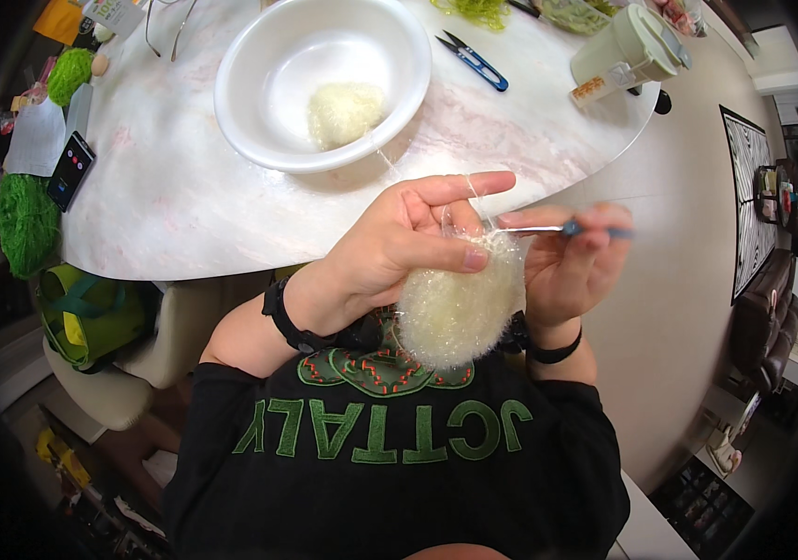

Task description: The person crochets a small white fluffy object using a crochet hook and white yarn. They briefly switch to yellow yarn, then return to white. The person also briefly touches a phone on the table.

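Observation:
A fuzzy, glittery cream crocheted piece (465, 308) hangs over my chest, its top edge pinched between the thumb and fingers of my left hand (413, 238). Yarn loops over my raised left index finger and runs back to a cream yarn ball (346, 112) in a white plastic bowl (252, 150). My right hand (574, 266), partly blurred, holds a crochet hook (542, 229) with a blue handle. The metal tip of the hook meets the top edge of the piece beside my left fingertips; whether it sits inside a loop I cannot tell.
Blue thread snips (472, 61) lie right of the bowl on the marble-patterned table (161, 231). A pale green lidded cup (612, 45) stands at the far right. A phone (71, 171), green yarn (28, 224) and eyeglasses (173, 35) are on the left side.

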`<state>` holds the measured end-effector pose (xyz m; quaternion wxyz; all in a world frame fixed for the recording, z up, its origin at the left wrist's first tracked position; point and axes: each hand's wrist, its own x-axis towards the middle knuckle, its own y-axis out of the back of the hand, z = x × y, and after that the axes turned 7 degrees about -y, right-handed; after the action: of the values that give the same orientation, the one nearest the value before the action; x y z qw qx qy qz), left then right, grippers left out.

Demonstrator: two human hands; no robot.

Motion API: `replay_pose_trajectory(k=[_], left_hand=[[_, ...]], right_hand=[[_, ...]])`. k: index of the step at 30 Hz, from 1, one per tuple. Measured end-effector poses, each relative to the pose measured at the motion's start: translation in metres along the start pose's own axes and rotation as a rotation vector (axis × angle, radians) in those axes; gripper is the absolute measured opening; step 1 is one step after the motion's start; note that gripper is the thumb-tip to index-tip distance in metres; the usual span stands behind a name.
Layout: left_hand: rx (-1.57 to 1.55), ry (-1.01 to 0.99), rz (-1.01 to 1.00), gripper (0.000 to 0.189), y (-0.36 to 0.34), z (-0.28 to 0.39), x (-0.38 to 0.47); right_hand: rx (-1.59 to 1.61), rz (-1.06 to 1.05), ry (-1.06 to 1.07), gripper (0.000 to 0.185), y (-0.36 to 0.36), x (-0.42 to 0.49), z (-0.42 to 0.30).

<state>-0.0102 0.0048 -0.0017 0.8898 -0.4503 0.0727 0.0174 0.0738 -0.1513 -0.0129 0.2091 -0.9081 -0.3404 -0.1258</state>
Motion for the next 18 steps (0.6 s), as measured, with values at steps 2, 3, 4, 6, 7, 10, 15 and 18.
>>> replay_pose_trajectory(k=[2,3,4,6,7,10,15,18], left_hand=[[0.021,-0.012,-0.008,0.069,0.001,-0.001,0.0],[0.036,-0.024,-0.014,0.069,0.002,-0.001,0.0],[0.076,-0.062,0.007,0.071,0.001,-0.003,0.001],[0.15,-0.156,0.033,0.074,0.0,-0.006,0.002],[0.19,-0.203,0.036,0.073,-0.001,-0.008,0.002],[0.204,-0.253,0.061,0.07,-0.004,-0.01,-0.001],[0.05,0.01,-0.026,0.071,0.0,0.002,-0.003],[0.082,0.091,-0.12,0.065,0.005,0.01,-0.001]], right_hand=[[0.049,0.053,-0.16,0.027,-0.002,0.001,0.0],[0.151,0.095,-0.223,0.028,-0.001,0.002,-0.001],[0.222,0.103,-0.234,0.026,-0.002,0.004,0.001],[-0.027,0.062,-0.065,0.021,-0.002,0.008,0.002],[-0.158,-0.008,0.016,0.019,-0.004,0.008,0.004],[-0.869,-0.217,0.534,0.025,-0.001,0.011,-0.001],[-0.365,-0.122,0.276,0.019,-0.003,0.007,-0.004],[0.268,0.019,-0.09,0.017,-0.002,0.007,-0.001]])
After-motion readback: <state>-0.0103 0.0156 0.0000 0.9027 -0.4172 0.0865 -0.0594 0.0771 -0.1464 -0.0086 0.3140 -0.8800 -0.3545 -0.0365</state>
